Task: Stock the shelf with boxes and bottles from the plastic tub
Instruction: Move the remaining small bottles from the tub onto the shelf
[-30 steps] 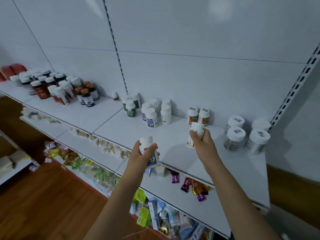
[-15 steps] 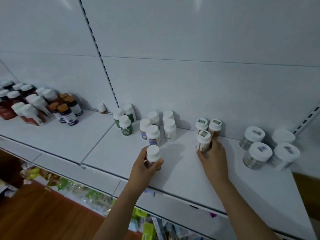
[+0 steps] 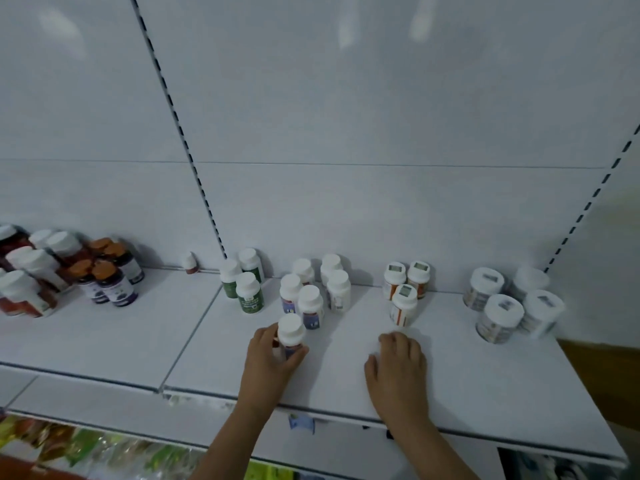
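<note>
Left hand (image 3: 268, 358) grips bottle (image 3: 290, 336), setting it on shelf (image 3: 104, 344).
Goes at 6 o'clock of blue-label group (image 3: 310, 306), matching kind; right hand (image 3: 398, 362) empty, fingers loosely curled.

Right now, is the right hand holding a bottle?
No, the right hand rests empty on the shelf, apart from the orange-striped bottle standing just beyond its fingers.

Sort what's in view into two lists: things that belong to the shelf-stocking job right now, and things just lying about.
In the job:
- left hand, gripping the white-capped blue-label bottle
- right hand, empty, beside the white-capped orange-stripe bottle
- white metal shelf

Lying about:
- three green-label bottles
- orange-capped dark bottles
- four squat clear jars with white lids
- colourful packets on the lower shelf
</note>
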`<state>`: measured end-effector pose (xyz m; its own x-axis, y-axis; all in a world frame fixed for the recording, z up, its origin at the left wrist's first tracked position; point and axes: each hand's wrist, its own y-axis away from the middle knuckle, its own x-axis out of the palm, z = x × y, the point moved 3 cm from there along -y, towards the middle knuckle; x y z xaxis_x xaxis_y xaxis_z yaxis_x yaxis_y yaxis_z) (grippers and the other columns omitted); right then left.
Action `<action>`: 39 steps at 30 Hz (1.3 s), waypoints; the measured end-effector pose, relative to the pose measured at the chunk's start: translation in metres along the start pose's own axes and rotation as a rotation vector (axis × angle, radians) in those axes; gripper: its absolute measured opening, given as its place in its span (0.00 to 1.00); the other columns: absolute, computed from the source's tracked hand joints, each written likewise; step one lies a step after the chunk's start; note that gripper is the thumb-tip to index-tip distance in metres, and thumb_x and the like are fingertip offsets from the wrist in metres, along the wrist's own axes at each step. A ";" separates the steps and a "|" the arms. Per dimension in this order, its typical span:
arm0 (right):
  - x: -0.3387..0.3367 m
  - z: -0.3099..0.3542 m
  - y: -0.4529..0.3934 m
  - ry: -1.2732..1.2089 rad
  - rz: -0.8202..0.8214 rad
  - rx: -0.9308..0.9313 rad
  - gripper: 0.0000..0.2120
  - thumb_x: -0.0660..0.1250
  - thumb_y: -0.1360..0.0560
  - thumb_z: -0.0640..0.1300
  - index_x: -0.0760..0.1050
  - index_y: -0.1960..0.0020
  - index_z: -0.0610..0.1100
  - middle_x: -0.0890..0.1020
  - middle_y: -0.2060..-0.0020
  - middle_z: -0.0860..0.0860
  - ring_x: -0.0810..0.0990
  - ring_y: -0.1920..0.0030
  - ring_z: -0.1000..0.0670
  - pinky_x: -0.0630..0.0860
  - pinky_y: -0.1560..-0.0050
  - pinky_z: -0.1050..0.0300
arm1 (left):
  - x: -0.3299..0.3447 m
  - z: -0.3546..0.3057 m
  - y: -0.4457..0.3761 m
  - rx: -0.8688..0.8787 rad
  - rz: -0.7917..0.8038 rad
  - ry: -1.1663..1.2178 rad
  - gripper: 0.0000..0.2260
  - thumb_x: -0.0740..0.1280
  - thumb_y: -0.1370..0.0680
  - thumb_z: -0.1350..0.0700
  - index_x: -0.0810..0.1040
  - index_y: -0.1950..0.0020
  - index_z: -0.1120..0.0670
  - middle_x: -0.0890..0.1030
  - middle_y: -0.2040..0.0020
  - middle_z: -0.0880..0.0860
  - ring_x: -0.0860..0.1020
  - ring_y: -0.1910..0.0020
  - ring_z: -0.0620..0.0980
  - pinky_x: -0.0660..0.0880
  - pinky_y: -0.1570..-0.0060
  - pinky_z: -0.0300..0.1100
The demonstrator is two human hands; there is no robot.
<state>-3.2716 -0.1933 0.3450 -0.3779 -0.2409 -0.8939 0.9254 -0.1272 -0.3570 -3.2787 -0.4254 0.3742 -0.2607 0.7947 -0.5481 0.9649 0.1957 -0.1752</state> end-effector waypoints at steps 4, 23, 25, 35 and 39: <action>-0.003 0.002 0.000 0.014 -0.038 0.006 0.14 0.73 0.31 0.46 0.78 0.47 0.45 0.78 0.49 0.46 0.75 0.48 0.43 0.76 0.48 0.47 | -0.011 0.004 -0.013 0.007 -0.060 0.044 0.24 0.78 0.29 0.56 0.76 0.36 0.50 0.77 0.44 0.47 0.75 0.47 0.48 0.74 0.46 0.45; -0.103 -0.015 0.023 -0.389 -0.172 0.208 0.18 0.61 0.19 0.50 0.71 0.32 0.44 0.75 0.37 0.49 0.72 0.36 0.50 0.69 0.37 0.58 | 0.011 -0.034 0.044 0.263 0.006 0.030 0.18 0.70 0.26 0.66 0.74 0.39 0.53 0.71 0.47 0.50 0.74 0.48 0.51 0.73 0.47 0.46; -0.131 -0.024 0.029 -0.389 -0.234 0.223 0.18 0.60 0.19 0.50 0.71 0.32 0.45 0.75 0.37 0.50 0.71 0.36 0.51 0.66 0.37 0.61 | 0.026 -0.054 0.062 0.346 0.113 0.073 0.16 0.69 0.24 0.64 0.73 0.39 0.50 0.71 0.46 0.48 0.74 0.46 0.47 0.73 0.45 0.42; -0.248 -0.104 0.079 -0.317 -0.372 0.315 0.22 0.57 0.18 0.55 0.67 0.28 0.45 0.72 0.32 0.49 0.69 0.36 0.55 0.66 0.35 0.58 | 0.101 -0.151 0.154 0.680 0.601 0.120 0.21 0.64 0.20 0.50 0.68 0.27 0.45 0.69 0.33 0.38 0.67 0.33 0.37 0.61 0.36 0.25; -0.278 -0.145 0.094 -0.313 -0.356 0.353 0.30 0.51 0.21 0.64 0.63 0.25 0.48 0.68 0.27 0.50 0.67 0.30 0.52 0.65 0.29 0.53 | 0.131 -0.185 0.184 0.761 0.680 0.102 0.23 0.63 0.19 0.46 0.64 0.24 0.43 0.67 0.30 0.37 0.62 0.31 0.34 0.56 0.32 0.27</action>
<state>-3.0752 0.0013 0.5210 -0.7031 -0.3905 -0.5942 0.6955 -0.5514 -0.4606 -3.1296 -0.1789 0.4214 0.3721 0.6530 -0.6596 0.6219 -0.7030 -0.3451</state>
